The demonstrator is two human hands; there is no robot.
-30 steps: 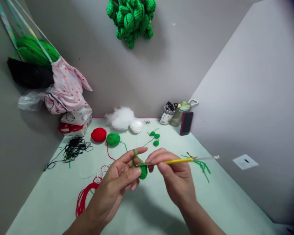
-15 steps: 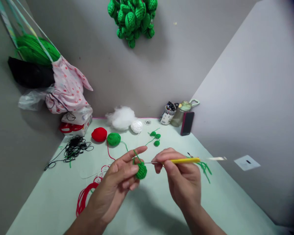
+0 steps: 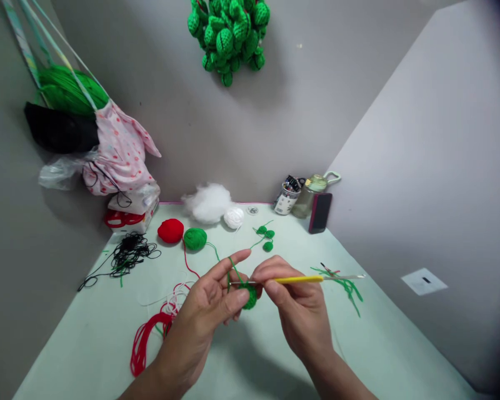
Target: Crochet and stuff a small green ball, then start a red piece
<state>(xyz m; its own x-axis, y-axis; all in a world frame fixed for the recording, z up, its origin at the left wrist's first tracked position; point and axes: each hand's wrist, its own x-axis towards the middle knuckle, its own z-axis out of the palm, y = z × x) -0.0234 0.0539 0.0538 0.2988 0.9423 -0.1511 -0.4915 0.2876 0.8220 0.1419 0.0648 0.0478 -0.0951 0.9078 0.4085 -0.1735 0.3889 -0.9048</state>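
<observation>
My left hand (image 3: pixel 216 300) pinches a small green crochet piece (image 3: pixel 249 298) between thumb and fingers. Green working yarn (image 3: pixel 235 266) runs over its raised index finger. In my right hand (image 3: pixel 298 303) is a crochet hook (image 3: pixel 298 280) with a yellow handle, held like a pen and pointing left. The hook's thin metal shaft lies across the top of the crochet piece, its tip by the yarn at the left fingers. Behind the hands sits a green yarn ball (image 3: pixel 195 239), with a strand trailing toward my left hand.
Around lie a red yarn ball (image 3: pixel 170 230), white yarn ball (image 3: pixel 234 218), stuffing (image 3: pixel 210 203), black cord (image 3: pixel 131 253), red yarn (image 3: pixel 144 339), small green pieces (image 3: pixel 268 234) and green scraps (image 3: pixel 350 289). A phone (image 3: pixel 320 213) leans by a bottle (image 3: pixel 306 200) and pen cup (image 3: pixel 286 199). Green crocheted pieces (image 3: pixel 229 39) hang above.
My right hand has moved left, bringing the hook's shaft over the crochet piece and its tip to the yarn. The crochet piece has shifted slightly right. The view has shifted slightly.
</observation>
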